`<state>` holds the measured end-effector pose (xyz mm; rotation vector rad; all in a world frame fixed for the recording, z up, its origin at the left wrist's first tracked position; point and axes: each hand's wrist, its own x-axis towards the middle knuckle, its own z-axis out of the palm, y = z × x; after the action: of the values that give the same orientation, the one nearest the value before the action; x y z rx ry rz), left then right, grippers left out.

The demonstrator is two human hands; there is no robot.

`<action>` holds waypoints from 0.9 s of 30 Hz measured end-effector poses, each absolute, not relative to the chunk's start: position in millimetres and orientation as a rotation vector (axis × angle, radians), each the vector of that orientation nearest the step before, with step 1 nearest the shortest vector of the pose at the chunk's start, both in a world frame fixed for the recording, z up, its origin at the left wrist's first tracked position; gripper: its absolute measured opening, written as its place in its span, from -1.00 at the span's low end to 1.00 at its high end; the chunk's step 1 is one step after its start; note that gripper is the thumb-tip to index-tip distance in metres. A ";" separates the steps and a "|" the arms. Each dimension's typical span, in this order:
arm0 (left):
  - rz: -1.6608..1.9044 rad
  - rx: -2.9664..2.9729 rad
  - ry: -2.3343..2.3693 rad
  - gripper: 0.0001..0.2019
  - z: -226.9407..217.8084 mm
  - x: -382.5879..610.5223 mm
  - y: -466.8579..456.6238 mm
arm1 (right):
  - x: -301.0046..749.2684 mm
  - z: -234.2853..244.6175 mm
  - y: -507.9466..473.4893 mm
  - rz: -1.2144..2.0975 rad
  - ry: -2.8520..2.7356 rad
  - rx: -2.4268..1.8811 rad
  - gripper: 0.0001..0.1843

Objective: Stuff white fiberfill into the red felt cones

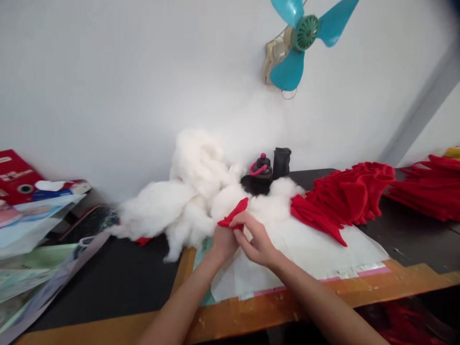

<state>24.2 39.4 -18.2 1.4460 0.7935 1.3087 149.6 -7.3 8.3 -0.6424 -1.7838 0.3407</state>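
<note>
A small red fabric piece (235,213) is held up between my two hands, above the front of the white sheet. My left hand (224,241) grips it from below, its fingers mostly hidden behind the cloth. With thumb and fingertips, my right hand (256,238) pinches the cloth's lower right edge. Whether anything is inside the cloth cannot be seen. Just behind my hands rises a large heap of white fluffy stuffing (201,167). To the right lies a pile of red fabric pieces (350,191), with a few pointed ones sliding toward me.
A white sheet (305,254) lies on the dark table (125,282), edged with brown tape. Behind stand a dark bottle with a pink loop (261,165) and a black container (282,162). More red fabric (431,189) is far right; papers (39,220) are left. A blue wall fan (302,38) hangs above.
</note>
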 end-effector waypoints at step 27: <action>1.047 1.261 0.743 -0.66 -1.0 35.2 9.8 | 162.4 8.7 17.2 1.406 -0.926 -0.471 -0.61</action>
<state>35.2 9.8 -1.0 1.2610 0.7432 1.0467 162.4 17.2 8.7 -0.4714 -0.9256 1.4056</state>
